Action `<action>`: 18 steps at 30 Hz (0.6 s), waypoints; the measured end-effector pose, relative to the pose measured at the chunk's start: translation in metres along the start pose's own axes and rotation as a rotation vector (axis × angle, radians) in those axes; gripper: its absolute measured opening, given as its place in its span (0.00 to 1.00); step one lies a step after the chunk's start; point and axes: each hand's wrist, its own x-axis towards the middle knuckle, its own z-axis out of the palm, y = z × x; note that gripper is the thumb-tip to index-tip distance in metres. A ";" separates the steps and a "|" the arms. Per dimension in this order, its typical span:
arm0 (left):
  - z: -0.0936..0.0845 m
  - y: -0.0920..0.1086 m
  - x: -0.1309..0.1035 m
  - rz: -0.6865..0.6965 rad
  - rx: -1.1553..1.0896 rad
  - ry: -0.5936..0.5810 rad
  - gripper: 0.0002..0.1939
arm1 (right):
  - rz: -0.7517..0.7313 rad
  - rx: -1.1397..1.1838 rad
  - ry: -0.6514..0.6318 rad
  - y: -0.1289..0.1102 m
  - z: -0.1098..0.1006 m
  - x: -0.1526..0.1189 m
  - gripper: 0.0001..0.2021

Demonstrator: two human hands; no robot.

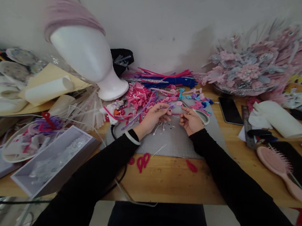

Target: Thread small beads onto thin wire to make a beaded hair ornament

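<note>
My left hand [154,117] and my right hand [191,120] meet over a grey mat [174,142] on the wooden table [166,180]. Between their fingertips they pinch a thin pink and purple strip [175,112], held level a little above the mat. Small beaded bits dangle under the left fingers. A pale bangle [132,138] circles my left wrist. Behind the hands lies a heap of pink, purple and blue craft pieces [152,97]. What exactly the strip is made of is too small to tell.
A white foam head [88,57] with a pink band stands at the back left. A glue gun [113,110] lies left of the mat. Open box [55,159] front left. Phone [229,110], ruler [247,125], pink hairbrush [279,168] and a pink floral headpiece [256,70] right.
</note>
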 end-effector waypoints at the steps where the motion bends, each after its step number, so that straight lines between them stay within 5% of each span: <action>1: 0.000 0.003 0.001 0.030 -0.062 0.035 0.07 | 0.059 0.029 -0.024 -0.002 0.000 -0.001 0.08; 6: 0.001 0.013 0.005 0.074 -0.288 0.158 0.06 | 0.249 -0.007 -0.181 -0.001 0.007 -0.007 0.06; 14: 0.007 0.023 0.005 0.032 -0.400 0.250 0.08 | -0.272 -0.659 -0.342 0.027 0.024 -0.008 0.10; 18: 0.005 0.029 0.006 0.059 -0.387 0.283 0.08 | -0.307 -0.711 -0.343 0.029 0.024 -0.008 0.10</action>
